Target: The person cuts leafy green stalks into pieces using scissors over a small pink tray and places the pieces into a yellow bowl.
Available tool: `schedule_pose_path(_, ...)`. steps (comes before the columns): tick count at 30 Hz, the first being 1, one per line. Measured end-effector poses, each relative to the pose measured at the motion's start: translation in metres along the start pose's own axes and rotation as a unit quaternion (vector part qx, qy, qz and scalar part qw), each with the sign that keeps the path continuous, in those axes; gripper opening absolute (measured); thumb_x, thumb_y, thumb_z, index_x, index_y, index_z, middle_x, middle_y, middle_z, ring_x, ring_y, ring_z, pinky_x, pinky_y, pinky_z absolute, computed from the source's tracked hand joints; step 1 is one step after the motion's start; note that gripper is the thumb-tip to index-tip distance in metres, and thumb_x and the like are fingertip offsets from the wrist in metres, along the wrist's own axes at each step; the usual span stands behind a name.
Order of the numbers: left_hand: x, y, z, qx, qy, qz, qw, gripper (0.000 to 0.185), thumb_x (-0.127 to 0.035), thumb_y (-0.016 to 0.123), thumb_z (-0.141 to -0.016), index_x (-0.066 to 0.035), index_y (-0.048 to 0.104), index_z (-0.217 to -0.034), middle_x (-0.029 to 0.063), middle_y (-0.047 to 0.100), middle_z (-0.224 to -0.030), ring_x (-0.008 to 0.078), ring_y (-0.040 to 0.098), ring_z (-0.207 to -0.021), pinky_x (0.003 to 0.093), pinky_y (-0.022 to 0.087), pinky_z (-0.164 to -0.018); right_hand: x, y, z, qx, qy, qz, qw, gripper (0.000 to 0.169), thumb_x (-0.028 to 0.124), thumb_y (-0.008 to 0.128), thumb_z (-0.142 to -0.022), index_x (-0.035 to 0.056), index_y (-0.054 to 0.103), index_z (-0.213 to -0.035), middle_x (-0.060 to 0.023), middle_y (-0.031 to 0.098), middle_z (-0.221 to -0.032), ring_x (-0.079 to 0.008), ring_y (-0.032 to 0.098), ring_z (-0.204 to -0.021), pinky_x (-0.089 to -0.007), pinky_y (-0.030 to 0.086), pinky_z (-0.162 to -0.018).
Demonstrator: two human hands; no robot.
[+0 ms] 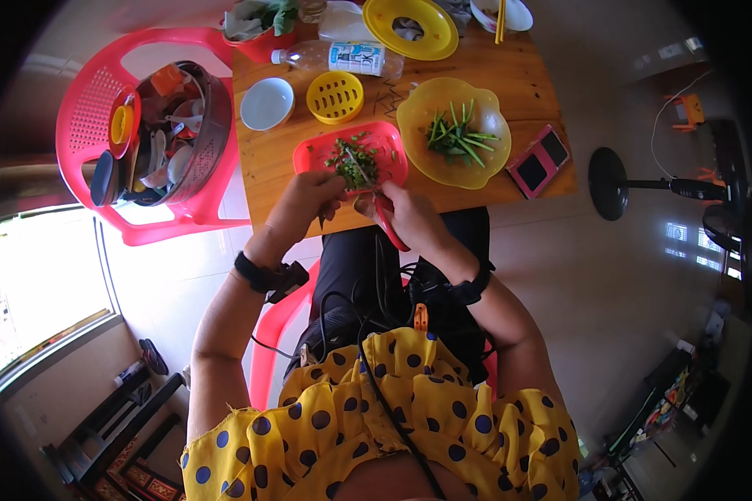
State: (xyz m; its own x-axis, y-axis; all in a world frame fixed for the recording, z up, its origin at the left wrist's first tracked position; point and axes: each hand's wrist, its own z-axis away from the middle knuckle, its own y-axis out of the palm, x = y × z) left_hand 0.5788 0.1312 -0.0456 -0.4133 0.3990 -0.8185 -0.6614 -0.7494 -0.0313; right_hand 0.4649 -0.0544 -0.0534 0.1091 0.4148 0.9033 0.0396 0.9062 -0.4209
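Observation:
My right hand [408, 216] grips red-handled scissors [385, 219], their metal blades angled up and left over a red plastic tray [393, 160]. Chopped green stems [346, 164] lie heaped in the tray, around the blade tips. At the tray's near left edge, my left hand [313, 199] is curled with its fingers pinched together. A thin dark end, apparently of a green stem, pokes out below those fingers; the rest of it is hidden. Right of the tray, a translucent yellow bowl [413, 164] holds longer cut green stems [460, 134].
Behind the tray on the wooden table [539, 75] stand a white bowl [267, 103], a yellow slotted dish [335, 97] and a lying plastic bottle [357, 57]. A pink phone-like device [539, 161] lies at right. Left, a pink chair [88, 94] bears a utensil-filled basin [210, 125].

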Motion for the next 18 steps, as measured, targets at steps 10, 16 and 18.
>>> schedule_pose_path(10, -0.004, 0.007, 0.002, -0.021, 0.034, 0.060, 0.997, 0.027, -0.027, 0.057, -0.101, 0.000, 0.063, -0.096, 0.0009, 0.058, -0.074, 0.0078, 0.053, -0.060, 0.0218, 0.044, -0.055, 0.010, -0.006, 0.003, 0.087, 0.030, -0.011, 0.996, 0.044, 0.045, 0.062, -0.094, 0.0057, 0.057, -0.112, -0.0188, 0.067, -0.093, -0.0409, 0.064, -0.084, -0.0454, 0.050, -0.071)
schedule_pose_path(16, -0.010, 0.007, 0.004, 0.008, 0.024, -0.038, 0.999, 0.025, -0.025, 0.057, -0.100, -0.002, 0.065, -0.095, -0.0004, 0.059, -0.074, 0.0048, 0.049, -0.057, 0.0205, 0.040, -0.051, 0.009, -0.005, -0.002, 0.086, 0.006, -0.054, 0.995, 0.044, 0.044, 0.065, -0.092, 0.0053, 0.059, -0.114, -0.0178, 0.067, -0.091, -0.0402, 0.064, -0.083, -0.0441, 0.050, -0.072)
schedule_pose_path(18, -0.011, 0.004, 0.003, 0.012, 0.024, -0.070, 0.997, 0.025, -0.026, 0.059, -0.099, -0.003, 0.065, -0.093, -0.0006, 0.059, -0.072, 0.0045, 0.048, -0.056, 0.0209, 0.040, -0.050, -0.002, -0.001, -0.004, 0.080, 0.008, -0.035, 0.996, 0.040, 0.038, 0.068, -0.091, 0.0068, 0.062, -0.115, -0.0154, 0.068, -0.089, -0.0348, 0.067, -0.083, -0.0401, 0.052, -0.073)
